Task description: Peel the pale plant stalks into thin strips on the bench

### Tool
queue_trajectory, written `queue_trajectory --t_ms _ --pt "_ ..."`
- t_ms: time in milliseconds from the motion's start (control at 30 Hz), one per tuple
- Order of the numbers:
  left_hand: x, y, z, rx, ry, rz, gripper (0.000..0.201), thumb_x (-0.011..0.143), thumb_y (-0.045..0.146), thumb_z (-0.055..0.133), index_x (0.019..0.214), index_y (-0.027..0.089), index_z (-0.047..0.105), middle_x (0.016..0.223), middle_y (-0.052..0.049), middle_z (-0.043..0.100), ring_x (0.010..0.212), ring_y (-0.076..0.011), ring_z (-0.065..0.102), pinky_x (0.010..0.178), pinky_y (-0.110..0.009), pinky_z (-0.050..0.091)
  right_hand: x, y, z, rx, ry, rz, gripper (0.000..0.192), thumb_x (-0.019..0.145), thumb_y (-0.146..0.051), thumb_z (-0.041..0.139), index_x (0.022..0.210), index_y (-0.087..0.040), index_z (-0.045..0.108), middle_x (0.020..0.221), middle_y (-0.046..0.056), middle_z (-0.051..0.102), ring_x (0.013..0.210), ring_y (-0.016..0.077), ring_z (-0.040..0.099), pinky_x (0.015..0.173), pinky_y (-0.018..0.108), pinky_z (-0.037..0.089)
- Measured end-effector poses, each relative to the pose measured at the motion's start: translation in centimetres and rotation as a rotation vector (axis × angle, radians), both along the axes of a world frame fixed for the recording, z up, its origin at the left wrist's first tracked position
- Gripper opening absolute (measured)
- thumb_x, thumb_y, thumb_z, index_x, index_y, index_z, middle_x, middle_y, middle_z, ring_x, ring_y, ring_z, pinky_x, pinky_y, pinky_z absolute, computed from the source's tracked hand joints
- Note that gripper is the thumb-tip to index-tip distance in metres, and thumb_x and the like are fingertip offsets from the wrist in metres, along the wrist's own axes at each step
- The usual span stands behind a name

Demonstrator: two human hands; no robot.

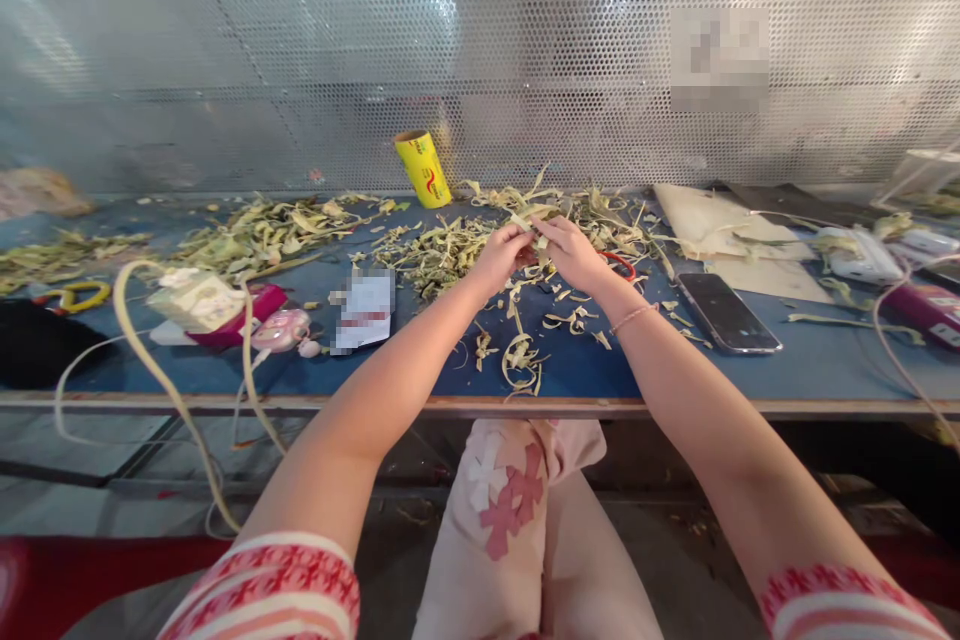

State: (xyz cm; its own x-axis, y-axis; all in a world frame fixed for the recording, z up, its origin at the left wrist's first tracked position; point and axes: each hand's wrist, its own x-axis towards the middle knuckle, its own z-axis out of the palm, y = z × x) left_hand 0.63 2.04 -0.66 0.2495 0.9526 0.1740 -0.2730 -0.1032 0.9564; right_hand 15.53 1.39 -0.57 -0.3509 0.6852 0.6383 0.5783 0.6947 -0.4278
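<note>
Above a heap of pale green plant strips [442,255], my left hand [501,260] and my right hand [571,252] come close together. Both sets of fingers are pinched on one pale plant strip [543,248]; its exact ends are hidden by the fingers. A red loop [624,266], perhaps a scissors handle, shows beside my right wrist, the rest of it covered. Curled scraps [521,360] lie on the blue tabletop [465,360] in front of my hands.
A yellow cardboard tube [421,170] leans by the perforated metal wall. A phone [729,312] lies at right, near pale sheets [727,225]. Left are a blurred packet [366,310], a magenta device [236,315] with a cable, yellow handles [79,297] and another strip pile [262,235].
</note>
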Motion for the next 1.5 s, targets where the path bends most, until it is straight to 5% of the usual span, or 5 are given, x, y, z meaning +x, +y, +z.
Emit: queue_trajectory --t_ms 300,533,700,967,1500 --pt "0.1 -0.2 -0.1 -0.028 -0.052 -0.051 0.008 0.073 0.016 0.061 0.07 0.015 0.054 0.06 0.004 0.053 0.056 -0.0072 0.053 0.061 -0.023 0.047 -0.2 -0.4 -0.2 -0.051 -0.029 0.047 0.047 0.094 -0.037 0.038 0.136 -0.021 0.052 0.101 0.01 0.052 0.106 0.0234 0.051 0.101 0.043 0.041" --pt "0.0 -0.1 0.0 0.048 -0.052 -0.017 0.009 0.075 0.018 0.061 0.07 0.016 0.053 0.065 0.003 0.053 0.057 -0.0078 0.053 0.062 -0.025 0.048 -0.4 -0.7 0.9 -0.084 0.202 -0.036 0.025 0.081 -0.034 0.061 0.099 -0.02 0.072 0.086 0.005 0.059 0.083 0.0179 0.054 0.082 0.033 0.046" --pt "-0.2 0.4 -0.4 0.127 -0.021 -0.009 0.019 0.075 0.026 0.065 0.068 0.016 0.05 0.063 0.004 0.05 0.059 -0.0081 0.053 0.061 -0.023 0.049 -0.4 -0.6 1.0 -0.278 0.348 -0.046 0.027 0.07 -0.037 0.07 0.087 -0.017 0.063 0.073 -0.001 0.058 0.067 0.0126 0.05 0.068 0.028 0.042" --pt "-0.2 0.6 -0.7 0.148 0.03 0.03 0.016 0.075 0.026 0.066 0.072 0.016 0.054 0.067 0.004 0.051 0.063 -0.0078 0.052 0.062 -0.022 0.049 -0.2 -0.7 1.3 -0.36 0.303 0.002 0.03 0.068 -0.044 0.068 0.07 -0.018 0.054 0.064 -0.003 0.049 0.061 0.01 0.041 0.063 0.027 0.036" --pt "0.0 0.0 -0.4 0.121 -0.043 -0.011 0.025 0.066 0.021 0.075 0.084 0.016 0.059 0.076 0.002 0.06 0.067 -0.0086 0.061 0.082 -0.035 0.054 -0.2 0.5 0.5 -0.273 0.544 -0.062 0.006 0.077 -0.022 0.058 0.079 -0.02 0.052 0.075 0.0 0.058 0.07 0.0129 0.055 0.071 0.03 0.049"
